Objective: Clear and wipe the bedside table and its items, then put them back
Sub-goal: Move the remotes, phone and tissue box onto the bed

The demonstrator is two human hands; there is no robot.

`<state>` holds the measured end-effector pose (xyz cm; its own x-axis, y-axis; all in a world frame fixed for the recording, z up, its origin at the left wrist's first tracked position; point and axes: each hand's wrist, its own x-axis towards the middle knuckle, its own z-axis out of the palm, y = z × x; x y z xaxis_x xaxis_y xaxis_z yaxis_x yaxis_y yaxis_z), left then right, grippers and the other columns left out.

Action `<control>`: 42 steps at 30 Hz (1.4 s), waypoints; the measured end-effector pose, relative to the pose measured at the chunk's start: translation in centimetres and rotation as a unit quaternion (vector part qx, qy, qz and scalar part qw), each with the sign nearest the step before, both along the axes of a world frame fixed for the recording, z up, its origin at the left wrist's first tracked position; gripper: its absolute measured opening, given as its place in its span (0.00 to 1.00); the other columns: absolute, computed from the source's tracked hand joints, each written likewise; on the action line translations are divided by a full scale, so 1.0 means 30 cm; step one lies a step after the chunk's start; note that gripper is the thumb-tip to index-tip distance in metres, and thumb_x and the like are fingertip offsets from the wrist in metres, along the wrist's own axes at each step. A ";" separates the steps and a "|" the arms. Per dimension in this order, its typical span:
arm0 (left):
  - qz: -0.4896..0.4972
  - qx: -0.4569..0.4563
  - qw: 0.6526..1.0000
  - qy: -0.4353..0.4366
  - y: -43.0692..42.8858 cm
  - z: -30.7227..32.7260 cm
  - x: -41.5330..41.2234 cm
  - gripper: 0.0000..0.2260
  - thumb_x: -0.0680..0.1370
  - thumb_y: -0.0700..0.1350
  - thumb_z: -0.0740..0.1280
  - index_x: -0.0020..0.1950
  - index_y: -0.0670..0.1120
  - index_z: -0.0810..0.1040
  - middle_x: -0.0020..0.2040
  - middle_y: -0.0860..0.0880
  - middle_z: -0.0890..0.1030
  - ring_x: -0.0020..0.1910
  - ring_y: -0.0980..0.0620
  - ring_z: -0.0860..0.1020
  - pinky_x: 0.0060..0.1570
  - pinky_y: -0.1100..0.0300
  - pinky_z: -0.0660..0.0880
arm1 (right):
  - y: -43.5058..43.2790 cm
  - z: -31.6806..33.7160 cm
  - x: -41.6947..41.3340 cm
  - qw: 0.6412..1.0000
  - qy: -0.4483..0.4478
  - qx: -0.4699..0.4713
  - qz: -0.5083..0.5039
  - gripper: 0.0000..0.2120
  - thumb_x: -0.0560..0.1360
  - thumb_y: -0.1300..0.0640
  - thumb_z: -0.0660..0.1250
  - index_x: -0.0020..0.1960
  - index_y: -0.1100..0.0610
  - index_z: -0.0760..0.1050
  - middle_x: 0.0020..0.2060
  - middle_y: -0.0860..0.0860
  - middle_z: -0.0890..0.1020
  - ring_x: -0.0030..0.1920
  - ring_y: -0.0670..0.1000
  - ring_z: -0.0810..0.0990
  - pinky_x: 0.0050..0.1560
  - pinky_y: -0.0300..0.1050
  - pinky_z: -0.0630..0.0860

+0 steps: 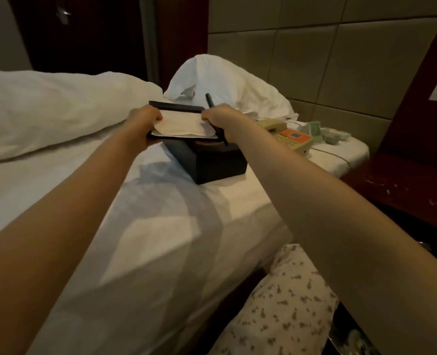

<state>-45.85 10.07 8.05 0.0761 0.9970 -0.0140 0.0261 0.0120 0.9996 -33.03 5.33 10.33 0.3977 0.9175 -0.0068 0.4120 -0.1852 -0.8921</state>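
Notepad tray (176, 107) just above black box (212, 162) on the bed (161, 226): left grip (145, 116) clamped on one end, right grip (220, 115) on the other plus pen (209, 98). Telephone (289, 137) beside box; clearing looks done, returning items remains.

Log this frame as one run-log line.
left hand: grips notepad holder | right hand: grips notepad holder and pen | notepad holder: over black box on bed | phone: on bed

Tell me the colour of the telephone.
Cream telephone with an orange top panel; head view shows it best.
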 end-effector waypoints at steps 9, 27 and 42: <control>0.071 -0.035 0.995 0.058 0.065 -0.072 -0.234 0.05 0.79 0.36 0.55 0.50 0.43 0.69 0.39 0.48 0.69 0.40 0.53 0.72 0.35 0.60 0.73 | 0.107 -0.105 -0.276 0.969 -0.197 -0.089 0.118 0.10 0.80 0.63 0.57 0.40 0.62 0.67 0.47 0.60 0.75 0.36 0.54 0.76 0.32 0.42 0.74; -0.023 0.055 0.771 0.634 0.157 -0.121 -0.228 0.10 0.77 0.49 0.63 0.47 0.41 0.70 0.37 0.46 0.71 0.44 0.45 0.72 0.45 0.55 0.71 | 0.208 -0.248 -0.290 0.935 -0.324 -0.088 0.115 0.14 0.79 0.56 0.58 0.61 0.63 0.69 0.63 0.61 0.70 0.61 0.59 0.72 0.54 0.47 0.72; -0.151 0.155 0.927 0.306 0.095 0.039 0.238 0.08 0.79 0.41 0.61 0.56 0.44 0.74 0.52 0.44 0.75 0.49 0.48 0.75 0.42 0.59 0.71 | 0.029 -0.062 0.217 0.988 -0.001 0.099 -0.122 0.15 0.76 0.68 0.58 0.59 0.60 0.78 0.52 0.57 0.77 0.56 0.57 0.75 0.61 0.49 0.74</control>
